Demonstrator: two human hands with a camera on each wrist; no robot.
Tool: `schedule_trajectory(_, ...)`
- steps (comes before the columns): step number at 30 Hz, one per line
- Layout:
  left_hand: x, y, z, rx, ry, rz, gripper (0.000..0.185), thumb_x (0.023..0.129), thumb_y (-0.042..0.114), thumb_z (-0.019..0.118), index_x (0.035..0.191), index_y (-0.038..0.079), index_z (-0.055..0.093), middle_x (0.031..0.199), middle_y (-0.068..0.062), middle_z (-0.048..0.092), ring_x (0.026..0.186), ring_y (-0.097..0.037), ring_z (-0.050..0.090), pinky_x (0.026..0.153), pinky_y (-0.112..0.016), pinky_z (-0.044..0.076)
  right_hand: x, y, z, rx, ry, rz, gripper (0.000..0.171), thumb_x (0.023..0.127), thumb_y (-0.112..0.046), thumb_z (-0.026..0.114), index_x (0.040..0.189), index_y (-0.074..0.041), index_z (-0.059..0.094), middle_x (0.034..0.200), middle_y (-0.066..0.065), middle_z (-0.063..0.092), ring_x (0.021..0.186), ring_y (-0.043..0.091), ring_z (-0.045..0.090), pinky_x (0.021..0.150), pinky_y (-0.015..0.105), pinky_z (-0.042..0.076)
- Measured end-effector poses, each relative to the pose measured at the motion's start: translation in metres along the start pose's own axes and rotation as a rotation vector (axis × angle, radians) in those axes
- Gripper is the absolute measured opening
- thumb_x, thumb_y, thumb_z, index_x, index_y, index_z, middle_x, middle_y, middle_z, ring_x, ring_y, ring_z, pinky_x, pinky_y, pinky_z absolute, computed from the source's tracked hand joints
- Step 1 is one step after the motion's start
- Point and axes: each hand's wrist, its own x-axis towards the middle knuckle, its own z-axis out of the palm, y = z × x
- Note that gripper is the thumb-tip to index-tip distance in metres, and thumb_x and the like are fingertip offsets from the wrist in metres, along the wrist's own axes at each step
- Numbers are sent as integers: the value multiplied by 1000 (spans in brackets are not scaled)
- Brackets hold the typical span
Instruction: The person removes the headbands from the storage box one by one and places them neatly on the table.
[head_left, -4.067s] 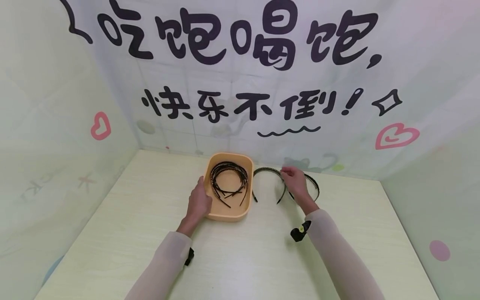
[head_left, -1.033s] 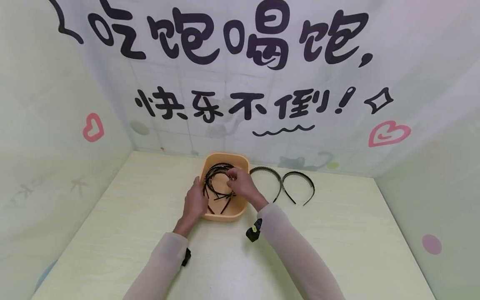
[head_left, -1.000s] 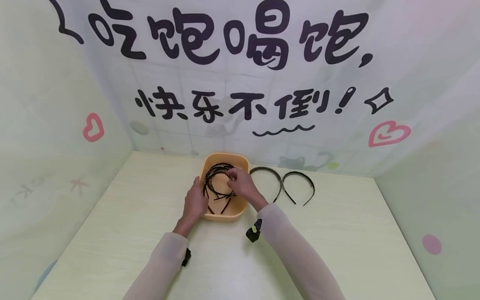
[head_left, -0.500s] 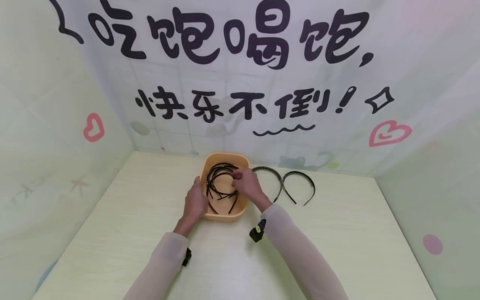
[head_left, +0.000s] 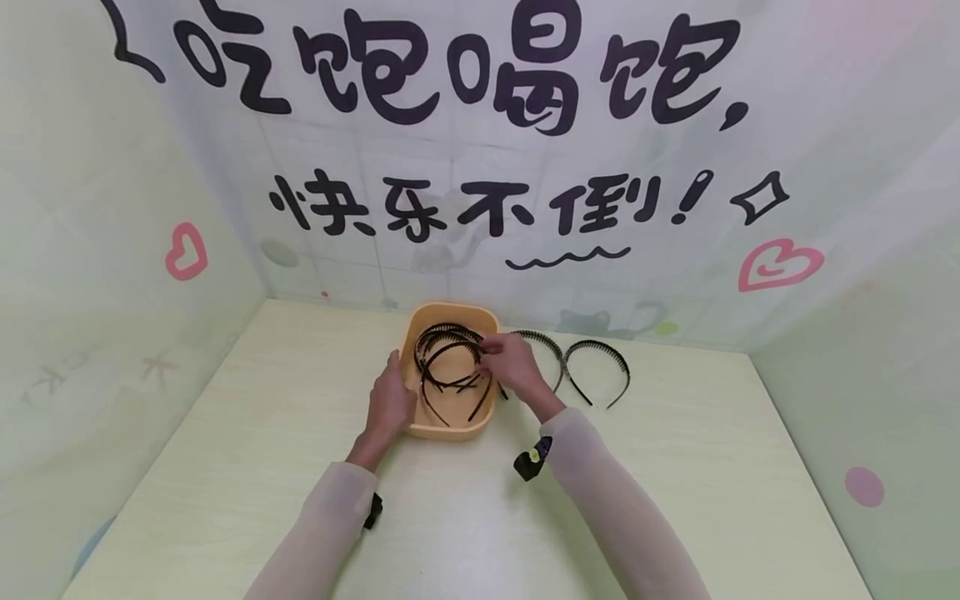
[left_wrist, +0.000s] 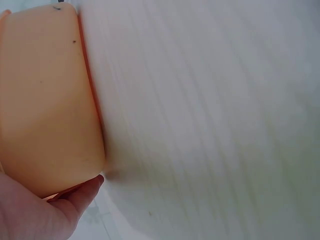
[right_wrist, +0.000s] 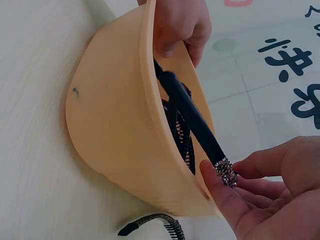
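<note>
An orange tray (head_left: 448,430) sits at the back middle of the table and holds several black headbands (head_left: 442,367). My left hand (head_left: 396,393) grips the tray's left wall, thumb over the rim; the left wrist view shows the tray (left_wrist: 45,100) close against that hand (left_wrist: 50,210). My right hand (head_left: 489,347) pinches one black headband with a rhinestone strip over the tray's right rim. In the right wrist view the thumb and forefinger (right_wrist: 226,172) hold the sparkly part of this headband (right_wrist: 190,112), which slants up out of the tray (right_wrist: 110,130).
Two black toothed headbands lie on the table right of the tray, one (head_left: 543,348) partly behind my right hand, the other (head_left: 597,367) further right. Printed cloth walls close in the back and both sides. One toothed headband (right_wrist: 155,222) lies just below the tray.
My right hand went from the toothed headbands on the table into the tray, took hold of a rhinestone headband and has drawn it right, towards the tray's right rim. Left hand unchanged.
</note>
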Motion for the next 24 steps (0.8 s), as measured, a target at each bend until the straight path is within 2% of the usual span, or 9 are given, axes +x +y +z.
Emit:
schedule_trajectory(4,0,0,0,6,4,7,74,84,-10,47,153,-8,20,137,-38,48,118,-51,56,95,-56,49,-2,3,-6,53,-15,20,35,95,4,54,129,8,60,122,28,64,93,33,71,87,45,57)
schedule_trajectory(12,-1,1,-1,0,7,8,76,82,-10,48,152,-8,21,135,-38,50,118,-51,56,96,-57,49,-5,12,-15,104,1,59,34,92,5,58,126,7,63,114,27,68,79,19,70,73,30,59)
schedule_trajectory(20,-1,1,-1,0,4,-1,75,83,-9,47,153,-8,21,136,-37,50,117,-50,57,95,-56,49,-13,18,-26,122,16,76,32,94,5,56,125,9,62,120,29,64,79,21,72,77,32,60)
schedule_trajectory(24,0,1,-1,7,6,-4,75,83,-9,46,153,-7,21,137,-37,48,118,-50,56,96,-57,48,-17,22,-33,118,10,100,32,95,2,56,126,9,61,121,30,63,88,29,72,83,38,59)
